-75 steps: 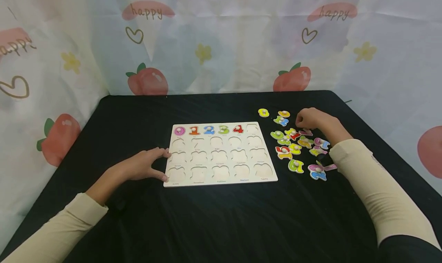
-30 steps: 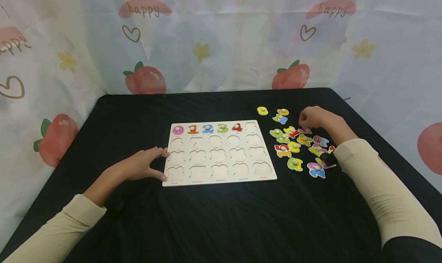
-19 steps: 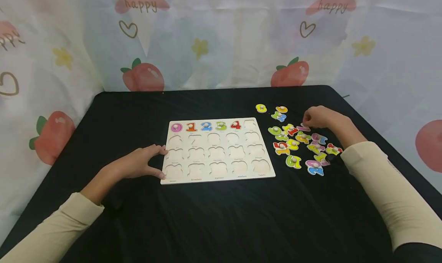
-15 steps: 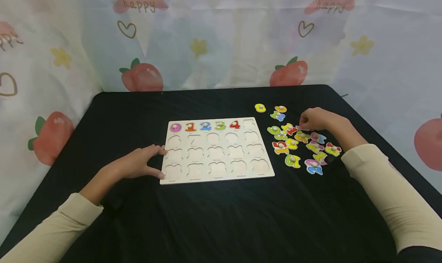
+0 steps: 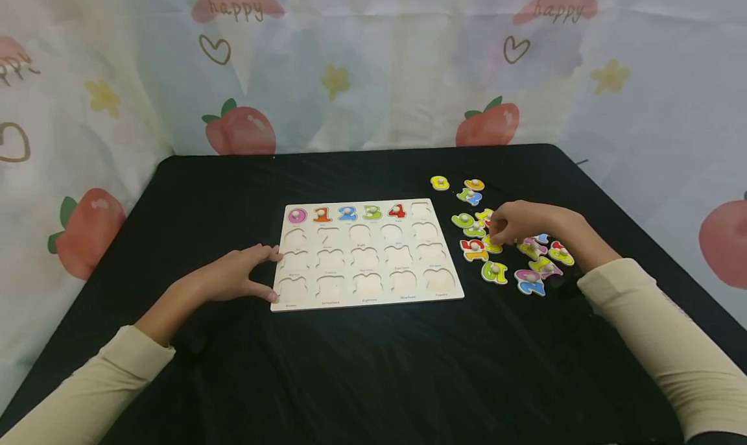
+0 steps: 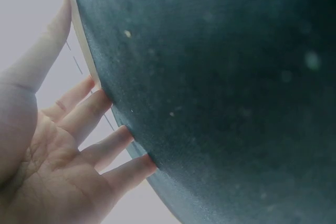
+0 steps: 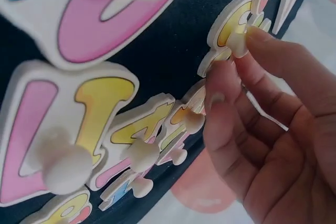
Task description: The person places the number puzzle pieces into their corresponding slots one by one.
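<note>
A white wooden number puzzle board (image 5: 347, 261) lies mid-table, with a purple 0 (image 5: 297, 215), orange 1 (image 5: 322, 215), blue 2 (image 5: 347, 213), green 3 (image 5: 372, 212) and red 4 (image 5: 397, 211) along its top row. My left hand (image 5: 224, 276) touches the board's left edge with fingers spread; in the left wrist view, its fingertips meet that edge. My right hand (image 5: 522, 221) is over the loose pieces at the right. Thumb and finger pinch the knob of a yellow number piece (image 7: 233, 22), whose digits are partly hidden by the fingers. The hand covers several neighbouring pieces in the head view.
Several knobbed number pieces crowd right of the board, including a red-orange 15 (image 5: 475, 250), a green-yellow piece (image 5: 494, 273) and a purple-blue piece (image 5: 530, 282). Farther back lie a yellow piece (image 5: 440, 183) and an orange one (image 5: 474, 184). Printed fabric (image 5: 373, 69) hangs behind the black-covered table (image 5: 373, 380).
My right hand has moved from the pink piece at the back of the pile forward and left to the yellow piece. The left hand stays at the board's edge.
</note>
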Tool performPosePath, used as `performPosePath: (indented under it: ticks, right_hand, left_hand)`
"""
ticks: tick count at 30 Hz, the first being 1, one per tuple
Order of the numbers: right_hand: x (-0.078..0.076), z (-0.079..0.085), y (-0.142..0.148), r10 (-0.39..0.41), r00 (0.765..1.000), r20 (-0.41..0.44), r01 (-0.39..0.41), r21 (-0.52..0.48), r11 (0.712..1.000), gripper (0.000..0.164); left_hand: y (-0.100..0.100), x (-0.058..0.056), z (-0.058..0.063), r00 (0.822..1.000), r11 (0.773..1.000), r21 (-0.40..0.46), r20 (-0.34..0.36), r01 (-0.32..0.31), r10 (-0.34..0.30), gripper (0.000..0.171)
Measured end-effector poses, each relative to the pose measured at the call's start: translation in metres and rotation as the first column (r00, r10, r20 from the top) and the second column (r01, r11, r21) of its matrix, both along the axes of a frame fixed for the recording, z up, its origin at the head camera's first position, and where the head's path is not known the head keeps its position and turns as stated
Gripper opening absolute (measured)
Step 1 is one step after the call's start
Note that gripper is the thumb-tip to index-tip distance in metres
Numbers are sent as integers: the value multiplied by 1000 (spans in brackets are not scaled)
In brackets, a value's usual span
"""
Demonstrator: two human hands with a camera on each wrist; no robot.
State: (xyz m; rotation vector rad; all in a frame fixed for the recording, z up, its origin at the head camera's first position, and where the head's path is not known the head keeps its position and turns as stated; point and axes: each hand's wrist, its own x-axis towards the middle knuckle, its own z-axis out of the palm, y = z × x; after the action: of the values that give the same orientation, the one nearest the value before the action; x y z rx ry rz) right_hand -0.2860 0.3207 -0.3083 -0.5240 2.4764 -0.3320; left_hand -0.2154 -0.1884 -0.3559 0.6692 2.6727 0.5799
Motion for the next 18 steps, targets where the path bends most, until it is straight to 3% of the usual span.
performPosePath:
  ticks: [7, 12, 18]
  right_hand:
    - [1, -1, 1, 16, 999, 34, -16, -9, 1000, 12]
    - [0, 7, 3, -17, 999, 38, 17, 0, 1000, 5]
    - [-4, 12, 0, -7, 1000, -25, 7, -2, 1000, 8]
  left_hand:
    - [1, 0, 0, 1000, 1000, -11, 3, -5, 5, 84]
    - [2, 1, 1, 1000, 1000, -1, 0, -5, 5, 82]
    - [2, 3, 3, 1000, 1000, 3, -2, -8, 8, 83]
